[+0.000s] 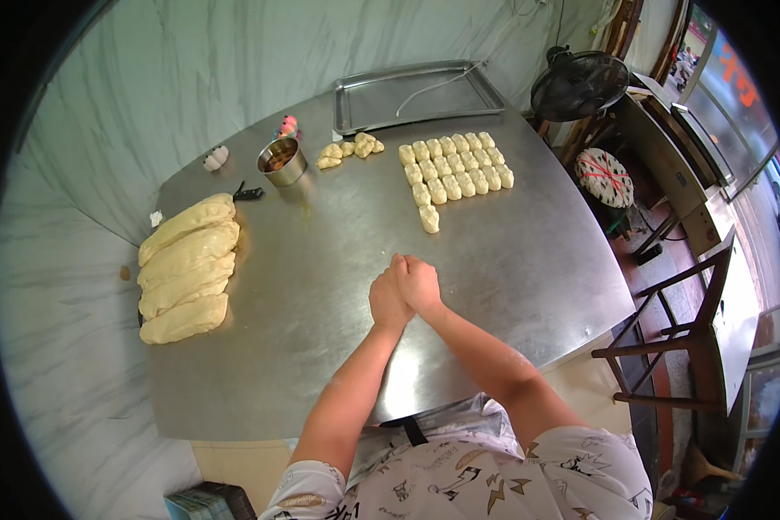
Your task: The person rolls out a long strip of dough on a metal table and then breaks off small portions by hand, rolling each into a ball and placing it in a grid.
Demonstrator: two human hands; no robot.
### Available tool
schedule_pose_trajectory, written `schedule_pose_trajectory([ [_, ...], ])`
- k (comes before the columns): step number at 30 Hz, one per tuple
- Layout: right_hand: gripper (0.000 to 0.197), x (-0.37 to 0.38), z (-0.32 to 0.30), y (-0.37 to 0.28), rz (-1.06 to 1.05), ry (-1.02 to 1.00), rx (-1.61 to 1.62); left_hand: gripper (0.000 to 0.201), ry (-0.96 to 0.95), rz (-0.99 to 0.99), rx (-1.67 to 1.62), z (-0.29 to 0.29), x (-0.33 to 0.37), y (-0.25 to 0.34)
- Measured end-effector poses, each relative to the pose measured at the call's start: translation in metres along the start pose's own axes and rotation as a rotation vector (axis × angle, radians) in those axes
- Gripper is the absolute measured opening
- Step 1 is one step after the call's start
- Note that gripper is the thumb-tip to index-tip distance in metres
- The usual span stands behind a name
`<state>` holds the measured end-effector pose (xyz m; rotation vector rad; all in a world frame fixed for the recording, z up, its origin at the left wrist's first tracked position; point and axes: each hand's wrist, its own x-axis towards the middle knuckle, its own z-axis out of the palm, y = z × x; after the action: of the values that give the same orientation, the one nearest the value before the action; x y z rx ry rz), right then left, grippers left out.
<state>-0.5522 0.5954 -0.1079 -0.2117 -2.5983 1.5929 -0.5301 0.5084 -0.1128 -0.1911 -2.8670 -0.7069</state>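
Over the middle of the steel table (321, 347), my left hand (388, 300) and my right hand (420, 284) are pressed together, fingers closed against each other. Whatever lies between the palms, if anything, is hidden. Beyond them, small pale dough pieces (466, 184) sit in neat rows, with one more piece (429, 219) at the near left end, closest to my hands. To the left of these rows lies a loose cluster of dough lumps (364, 145). Several long, thick dough rolls (186, 273) rest side by side at the table's left.
A metal pot (282, 163) with brown contents stands at the back left, near a black-handled tool (249, 193). A large steel tray (342, 113) lies along the far edge. Right of the table are a black fan (580, 85), a round stool (604, 178) and a wooden chair (667, 347).
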Motion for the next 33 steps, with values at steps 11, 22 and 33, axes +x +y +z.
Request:
schedule_pose_trajectory([
  [11, 0.037, 0.02, -0.008, -0.003, 0.086, -0.014, -0.232, 0.032, -0.102, -0.049, 0.295, 0.021, 0.02, 0.0],
  [22, 0.024, -0.047, -0.102, -0.058, -0.384, -0.636, 0.37, 0.034, -0.101, -0.157, 0.03, 0.013, 0.021, -0.02],
  [33, 0.046, 0.129, -0.129, 0.024, -0.064, -0.049, -0.005, 0.066, 0.041, 0.021, 0.23, -0.006, -0.024, -0.024],
])
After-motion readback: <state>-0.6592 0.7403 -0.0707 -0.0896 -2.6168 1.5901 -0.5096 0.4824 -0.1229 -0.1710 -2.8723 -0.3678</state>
